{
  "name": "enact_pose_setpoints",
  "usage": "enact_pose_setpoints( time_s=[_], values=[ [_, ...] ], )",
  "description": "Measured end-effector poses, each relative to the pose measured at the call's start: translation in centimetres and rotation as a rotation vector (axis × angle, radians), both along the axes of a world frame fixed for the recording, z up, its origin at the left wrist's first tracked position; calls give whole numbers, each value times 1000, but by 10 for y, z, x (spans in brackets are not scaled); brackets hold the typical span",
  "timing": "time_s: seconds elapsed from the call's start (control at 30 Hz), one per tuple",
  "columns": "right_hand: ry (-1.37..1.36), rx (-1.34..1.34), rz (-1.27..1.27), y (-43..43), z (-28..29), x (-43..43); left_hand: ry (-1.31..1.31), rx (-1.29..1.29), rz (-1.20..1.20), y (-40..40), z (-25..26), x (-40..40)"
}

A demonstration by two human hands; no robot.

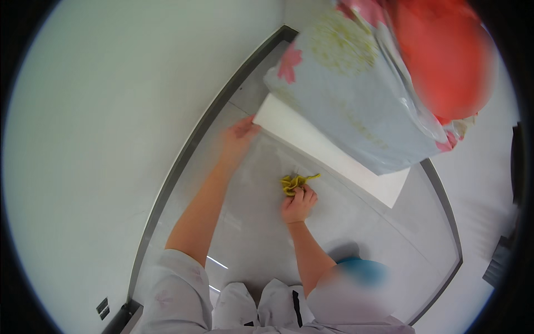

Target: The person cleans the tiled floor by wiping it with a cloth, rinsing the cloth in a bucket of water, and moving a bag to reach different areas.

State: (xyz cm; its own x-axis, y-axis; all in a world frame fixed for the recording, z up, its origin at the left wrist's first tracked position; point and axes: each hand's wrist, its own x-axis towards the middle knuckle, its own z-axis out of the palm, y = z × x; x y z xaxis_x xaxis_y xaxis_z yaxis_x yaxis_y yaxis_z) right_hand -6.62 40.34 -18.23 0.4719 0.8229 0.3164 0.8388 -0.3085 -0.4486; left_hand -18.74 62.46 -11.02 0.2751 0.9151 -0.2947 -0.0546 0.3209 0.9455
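My left hand [241, 132] reaches forward and grips the near left corner of a white board [325, 146]. On top of this board sits a bulky pale bag [346, 96] of glossy sheeting with pink and yellow-green flower prints. My right hand [300, 204] holds a crumpled yellow cloth [293, 183] against the grey tiled floor [258, 213], just in front of the board. One thin end of the cloth trails out to the right. The bag hides the far part of the board.
A blurred red object [446, 62] lies in or behind the bag's top. White wall [96, 137] with dark skirting [183, 154] bounds the left side, bearing a dark socket plate [103, 308]. More dark skirting [445, 221] runs along the right. A blurred blue object [361, 269] is beside my right sleeve.
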Motion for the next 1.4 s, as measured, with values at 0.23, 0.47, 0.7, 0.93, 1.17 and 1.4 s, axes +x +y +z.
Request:
enact_pose_setpoints(
  time_s=[0.23,0.47,0.7,0.93,1.17,1.4],
  values=[
    [4,19,22,33,12,-27,628,448,-117,-16,-41,-62],
    [-39,51,24,34,19,-14,1189,828,-351,-46,-65,-144],
    [779,328,72,194,72,-89,1158,826,-322,-47,-75,-147],
    [827,525,-537,450,60,7,1118,824,-316,-47,-79,-144],
    [335,-307,-367,496,75,67,1146,787,-374,-48,-77,-148],
    [319,-360,-292,489,76,51,1119,746,-389,-46,-74,-148]
  ],
)
